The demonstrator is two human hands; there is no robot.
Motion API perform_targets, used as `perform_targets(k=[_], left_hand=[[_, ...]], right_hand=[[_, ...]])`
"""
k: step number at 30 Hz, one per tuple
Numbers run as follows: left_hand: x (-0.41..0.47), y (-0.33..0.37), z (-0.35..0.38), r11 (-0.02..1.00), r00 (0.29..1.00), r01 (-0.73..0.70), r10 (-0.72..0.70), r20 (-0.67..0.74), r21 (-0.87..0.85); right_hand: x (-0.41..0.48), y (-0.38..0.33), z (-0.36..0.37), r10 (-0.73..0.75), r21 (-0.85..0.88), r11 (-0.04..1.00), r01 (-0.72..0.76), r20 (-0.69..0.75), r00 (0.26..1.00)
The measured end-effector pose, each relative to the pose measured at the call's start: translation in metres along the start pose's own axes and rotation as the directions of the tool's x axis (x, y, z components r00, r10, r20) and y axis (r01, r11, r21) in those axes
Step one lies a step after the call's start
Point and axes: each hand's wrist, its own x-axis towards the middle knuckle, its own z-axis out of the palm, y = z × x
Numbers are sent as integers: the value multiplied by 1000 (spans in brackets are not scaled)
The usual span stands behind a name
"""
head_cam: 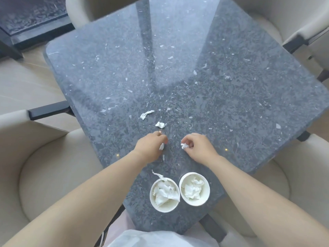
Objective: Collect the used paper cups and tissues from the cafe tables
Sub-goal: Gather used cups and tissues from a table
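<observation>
Tissue scraps [159, 124] beyond hands; stuffed cups [164, 195] near table [249, 86] edge.

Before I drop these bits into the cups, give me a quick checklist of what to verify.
1. Right hand pinching its tissue scrap: ok.
2. Left hand has its small scrap: cannot tell, it sits at the fingertips.
3. Left cup and right cup upright: ok.
4. Room in both cups: cannot tell, both already hold crumpled tissue.
5. Table cleared: not ok; a crumpled scrap and a long scrap lie beyond the hands.
6. Torn strip beside the left cup's rim, inside: not ok.
</observation>
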Motion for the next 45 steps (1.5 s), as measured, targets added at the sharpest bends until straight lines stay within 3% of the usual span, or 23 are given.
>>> perform_targets(k=[2, 4, 7, 9, 16, 23, 29, 34, 41, 45], left_hand=[[3, -9, 0, 1000, 1000, -22, 22, -19, -14], [5, -20, -5, 992, 992, -26, 11, -126, -121], [9, -36, -23, 965, 936, -6, -87, -342, -263], [15, -43, -33, 955, 909, 12, -134, -394, -298], [29, -61, -36, 967, 935, 80, -156, -317, -240], [38, -65, -39, 980, 944, 31, -94, -315, -198], [38, -52, -33, 979, 961, -69, 13, -275, -194], [32, -42, -28, 970, 973, -35, -22, -231, -240], [7, -19, -40, 968, 958, -90, 21, -287, -232], [-18, 5, -44, 939, 936, -139, 21, -351, -315]], right_hand=[[12, -10, -2, -12, 31, 999, 12, -25, 1000], [25, -21, -3, -31, 67, 997, 34, -51, 998], [48, -41, -1, -24, 156, 987, 40, -105, 994], [60, -52, 2, 1, 224, 974, 29, -132, 991], [81, -57, 16, -66, 30, 997, 68, -44, 997], [84, -57, 20, -210, -158, 964, 213, 35, 977], [82, -57, 23, -130, -31, 991, 130, 4, 991], [70, -48, 19, -71, 28, 997, 71, -14, 997], [34, -44, 3, -111, 70, 990, 119, -119, 987], [0, -43, -11, -146, 110, 979, 173, -220, 965]])
